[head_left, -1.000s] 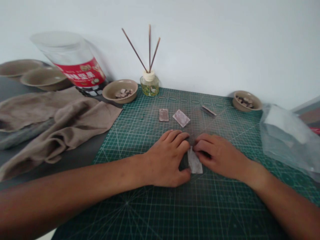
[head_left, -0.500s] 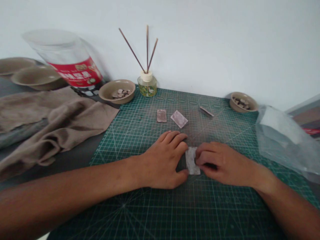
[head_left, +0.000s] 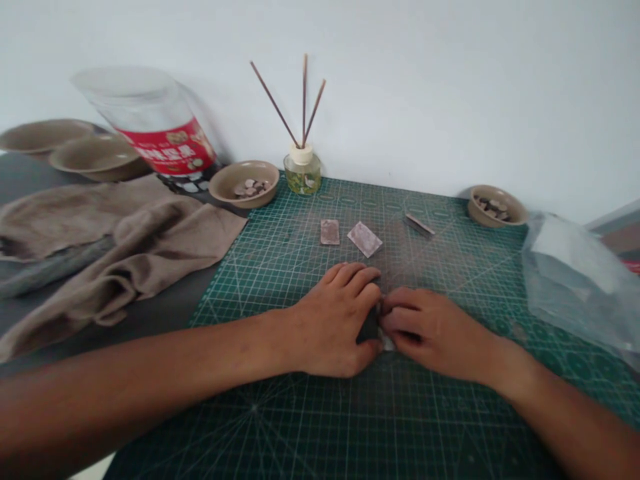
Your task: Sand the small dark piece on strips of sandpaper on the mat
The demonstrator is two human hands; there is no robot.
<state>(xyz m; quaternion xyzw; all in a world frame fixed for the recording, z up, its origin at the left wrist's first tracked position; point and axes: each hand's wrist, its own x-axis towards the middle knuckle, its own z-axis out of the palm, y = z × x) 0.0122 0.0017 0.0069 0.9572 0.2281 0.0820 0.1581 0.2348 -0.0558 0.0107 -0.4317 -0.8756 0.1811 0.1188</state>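
Observation:
A pale grey rectangular piece [head_left: 388,342] lies flat on the green cutting mat [head_left: 320,420], mostly covered by my fingers. My left hand [head_left: 340,327] rests on the mat at its left, thumb and forefinger apart and touching the piece's left side. Over the piece, my right hand [head_left: 425,330] has its fingers bent together, the tips pressed on its surface; whether they pinch anything is hidden. Beyond the hands lie a brownish rectangular piece [head_left: 329,232], a tilted pinkish-grey one [head_left: 365,239] and a thin one [head_left: 420,225] farther right.
Small bowls with chips stand at the back left [head_left: 244,193] and back right [head_left: 497,217]. A reed diffuser [head_left: 302,173], a red-labelled jar [head_left: 170,150], brown cloth [head_left: 165,247], more bowls and a clear plastic bag [head_left: 575,280] surround the mat.
My right hand has moved left across the pale piece, up to my left fingers, and now covers most of it. My left hand stays in place; the view has shifted slightly.

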